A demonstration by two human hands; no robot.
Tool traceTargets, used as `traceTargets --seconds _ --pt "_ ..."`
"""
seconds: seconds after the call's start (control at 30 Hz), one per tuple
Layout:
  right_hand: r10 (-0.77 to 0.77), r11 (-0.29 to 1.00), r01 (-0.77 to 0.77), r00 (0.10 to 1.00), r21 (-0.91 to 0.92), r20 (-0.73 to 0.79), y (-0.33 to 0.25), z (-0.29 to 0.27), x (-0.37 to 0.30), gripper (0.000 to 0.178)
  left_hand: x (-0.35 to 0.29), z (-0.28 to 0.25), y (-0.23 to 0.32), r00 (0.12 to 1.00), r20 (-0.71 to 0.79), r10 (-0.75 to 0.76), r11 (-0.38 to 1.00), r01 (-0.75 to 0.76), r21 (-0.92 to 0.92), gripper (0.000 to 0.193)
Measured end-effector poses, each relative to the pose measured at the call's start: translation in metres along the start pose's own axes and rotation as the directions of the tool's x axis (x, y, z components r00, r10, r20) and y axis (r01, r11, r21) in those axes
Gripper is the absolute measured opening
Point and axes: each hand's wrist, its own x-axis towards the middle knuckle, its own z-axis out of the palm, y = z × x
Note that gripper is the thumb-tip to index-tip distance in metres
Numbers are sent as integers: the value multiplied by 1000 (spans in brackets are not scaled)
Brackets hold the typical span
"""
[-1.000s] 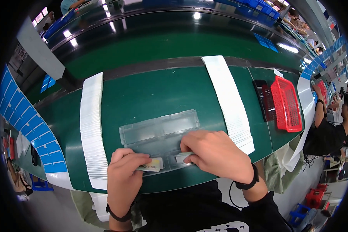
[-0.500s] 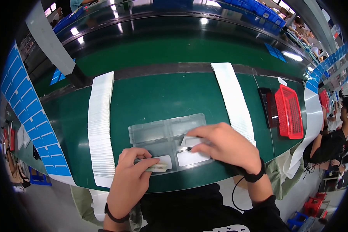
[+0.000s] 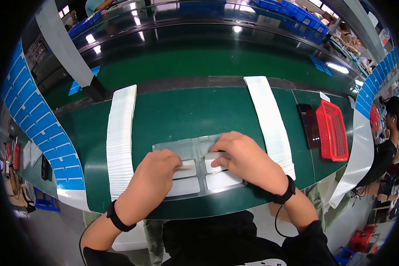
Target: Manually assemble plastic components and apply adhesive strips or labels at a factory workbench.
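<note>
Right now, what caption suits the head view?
Left hand and right hand over a clear tray of white cards.

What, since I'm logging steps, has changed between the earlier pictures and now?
The left hand and right hand moved forward over the clear tray. White cards now lie released in both near compartments; others show one row beyond. Red basket and white stacks stayed.

1. My blurred left hand (image 3: 157,170) (its grip I can't make out) hides part of the clear tray (image 3: 201,174).
2. My right hand (image 3: 236,150) partly covers the pale card (image 3: 211,155) it pinches.
3. The lower edge crops my shirt's white print (image 3: 267,263).
</note>
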Motion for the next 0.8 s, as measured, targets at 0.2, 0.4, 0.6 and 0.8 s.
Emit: traceTargets --seconds 0.2,0.4,0.6,0.8 --pt "2 997 -2 1000 76 -1 -4 4 -2 13 -7 12 12 991 -47 128 917 -100 386 18" --pt "-118 990 119 993 82 -15 9 -23 7 20 18 -30 6 993 118 -15 996 5 86 17" --pt "180 963 -213 964 166 196 13 -24 32 26 46 -5 -27 991 120 -63 977 37 209 29" --pt "65 979 -74 996 -188 -55 8 -11 20 33 43 6 -18 992 113 -54 964 23 266 59"
